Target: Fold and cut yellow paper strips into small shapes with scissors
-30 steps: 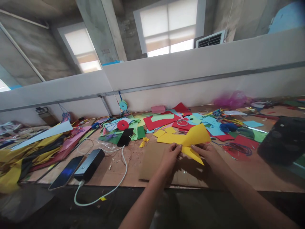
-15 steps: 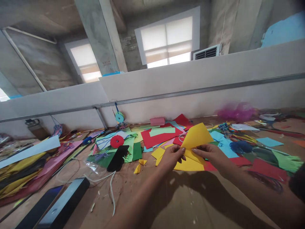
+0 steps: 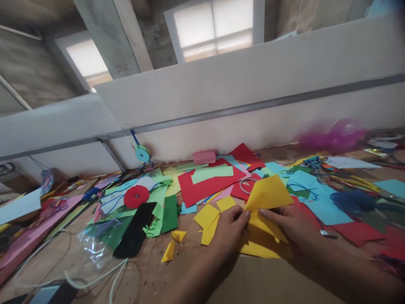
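A folded sheet of yellow paper (image 3: 270, 192) is pinched between both hands, right of centre. My left hand (image 3: 232, 226) grips its lower left corner, thumb against the fingers. On the other side, my right hand (image 3: 280, 219) has its thumb pressed on the lower edge of the fold. More yellow sheets (image 3: 259, 249) lie on the table beneath the hands. Yellow squares (image 3: 207, 217) are just left of my left hand, and two small folded yellow pieces (image 3: 170, 251) lie farther left.
Red sheets (image 3: 202, 188), a black phone (image 3: 134, 230), a red disc (image 3: 136, 196) and a white cable (image 3: 91, 285) cover the wooden table (image 3: 148, 278). Blue sheets (image 3: 329, 209) and yellow-handled tools (image 3: 357, 182) lie right. A white partition (image 3: 234, 93) stands behind.
The view has tilted down and come nearer to the table, so the wall and windows sit higher. Both hands still hold the yellow paper, with little change in grip.
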